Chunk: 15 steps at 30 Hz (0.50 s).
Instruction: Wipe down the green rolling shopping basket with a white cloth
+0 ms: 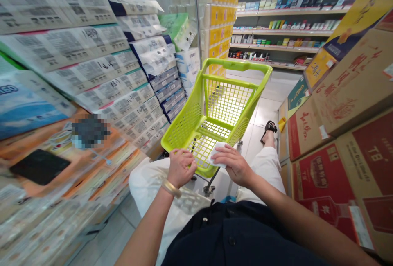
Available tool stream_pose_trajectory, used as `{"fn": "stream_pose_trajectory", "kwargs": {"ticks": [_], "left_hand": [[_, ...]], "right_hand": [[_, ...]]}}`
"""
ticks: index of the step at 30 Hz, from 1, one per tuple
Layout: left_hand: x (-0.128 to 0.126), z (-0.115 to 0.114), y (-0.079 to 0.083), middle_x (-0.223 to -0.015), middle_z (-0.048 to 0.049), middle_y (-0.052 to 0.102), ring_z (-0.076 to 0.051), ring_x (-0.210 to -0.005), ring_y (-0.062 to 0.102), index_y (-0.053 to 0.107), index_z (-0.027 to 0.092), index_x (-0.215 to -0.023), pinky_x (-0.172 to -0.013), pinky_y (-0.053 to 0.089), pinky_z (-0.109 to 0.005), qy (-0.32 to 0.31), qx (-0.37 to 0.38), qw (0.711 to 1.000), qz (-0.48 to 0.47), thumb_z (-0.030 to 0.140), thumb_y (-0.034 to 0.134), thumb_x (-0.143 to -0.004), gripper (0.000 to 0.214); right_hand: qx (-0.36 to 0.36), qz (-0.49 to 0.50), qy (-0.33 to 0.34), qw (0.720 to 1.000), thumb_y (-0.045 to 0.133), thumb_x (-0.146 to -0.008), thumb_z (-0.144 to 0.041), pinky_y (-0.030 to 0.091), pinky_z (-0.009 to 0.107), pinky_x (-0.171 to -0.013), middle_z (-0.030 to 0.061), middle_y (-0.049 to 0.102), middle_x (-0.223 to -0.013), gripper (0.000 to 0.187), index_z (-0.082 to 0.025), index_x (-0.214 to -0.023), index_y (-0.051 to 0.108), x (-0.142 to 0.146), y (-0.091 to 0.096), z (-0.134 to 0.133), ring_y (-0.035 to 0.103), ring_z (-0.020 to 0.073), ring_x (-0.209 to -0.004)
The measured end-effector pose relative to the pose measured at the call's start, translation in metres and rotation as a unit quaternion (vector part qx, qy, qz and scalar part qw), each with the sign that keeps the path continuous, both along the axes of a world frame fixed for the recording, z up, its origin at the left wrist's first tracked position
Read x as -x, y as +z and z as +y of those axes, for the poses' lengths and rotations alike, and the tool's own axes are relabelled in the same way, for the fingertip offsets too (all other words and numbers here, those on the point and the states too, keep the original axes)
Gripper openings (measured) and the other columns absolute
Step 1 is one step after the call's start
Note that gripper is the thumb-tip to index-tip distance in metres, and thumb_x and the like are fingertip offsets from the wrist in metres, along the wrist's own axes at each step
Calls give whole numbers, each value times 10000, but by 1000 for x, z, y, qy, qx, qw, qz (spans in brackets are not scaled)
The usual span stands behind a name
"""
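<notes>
A lime-green plastic shopping cart (196, 110) stands in front of me in a narrow shop aisle, its basket bare. My right hand (231, 163) presses a white cloth (216, 153) against the cart's near rim, fingers closed over it. My left hand (179, 167) rests on the same rim just to the left, fingers curled, with a bangle on the wrist; I cannot see anything in it. My knees in white trousers show below the hands.
Stacked packs of tissue paper (101, 73) wall the left side. Red and brown cartons (344, 127) are piled on the right. Product shelves (285, 24) stand at the aisle's far end. A black phone (39, 165) lies on an orange pack at left.
</notes>
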State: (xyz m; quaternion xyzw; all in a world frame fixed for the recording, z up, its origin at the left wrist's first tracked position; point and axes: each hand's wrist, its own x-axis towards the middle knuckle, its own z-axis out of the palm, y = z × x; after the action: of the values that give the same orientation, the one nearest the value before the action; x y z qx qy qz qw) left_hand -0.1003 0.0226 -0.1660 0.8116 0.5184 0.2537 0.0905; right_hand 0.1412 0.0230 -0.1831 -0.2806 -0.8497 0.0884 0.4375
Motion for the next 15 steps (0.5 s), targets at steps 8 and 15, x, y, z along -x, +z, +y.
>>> {"fn": "stream_pose_trajectory", "kwargs": {"ticks": [8,15], "left_hand": [[9,0,1,-753,-7,747,-210,-885,612,671,231,-565,-915,312,-464,-8,11,1000,-12,259,462,-846,351],[21,-1,7,-674,5,722,-210,-877,619,654,232,-552,-926,314,-462,-18,31,999,7,226,466,-823,330]], "right_hand": [[-10,32,-90,995,453,-965,-131,426,450,-1128,41,772,-1070,272,-247,-1046,685,-12,7,26,646,190,-1202],[-16,8,-15,1000,431,-950,-105,399,411,-1150,28,765,-1102,309,-253,-1076,671,12,3,-2,621,162,-1233]]}}
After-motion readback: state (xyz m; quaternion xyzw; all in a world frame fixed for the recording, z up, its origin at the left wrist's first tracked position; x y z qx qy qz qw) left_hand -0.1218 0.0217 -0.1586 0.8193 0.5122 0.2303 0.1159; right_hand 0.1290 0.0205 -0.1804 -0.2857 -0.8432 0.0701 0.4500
